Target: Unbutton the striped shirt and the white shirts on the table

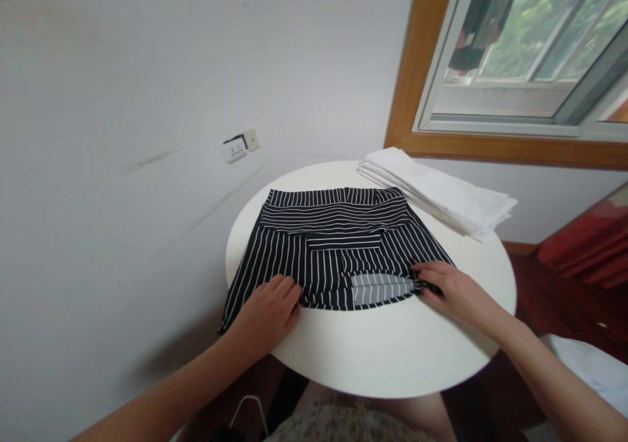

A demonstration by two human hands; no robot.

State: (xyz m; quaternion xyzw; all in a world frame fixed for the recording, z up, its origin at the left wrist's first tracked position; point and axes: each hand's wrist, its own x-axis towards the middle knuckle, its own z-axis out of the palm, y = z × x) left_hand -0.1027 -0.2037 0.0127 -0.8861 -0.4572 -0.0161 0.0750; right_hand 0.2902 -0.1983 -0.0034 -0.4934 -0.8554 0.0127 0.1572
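A black garment with white stripes [338, 216] lies on the round white table [373, 363], with folds across its upper half. Its near edge gapes a little, showing a grey inner side [383, 289]. My left hand [272, 308] is closed on the near edge at the left, fingers over the cloth and thumb at the rim. At the right end of that gap, my right hand [446, 291] pinches the edge between thumb and fingers. The garment's left side slants out to the table's left edge.
Folded white sheets or bags [436, 190] lie at the table's back right, partly past its edge. A wall with a socket [234, 150] stands behind, and a wood-framed window [505, 140] is at the right. Red fabric [593, 246] hangs low on the right.
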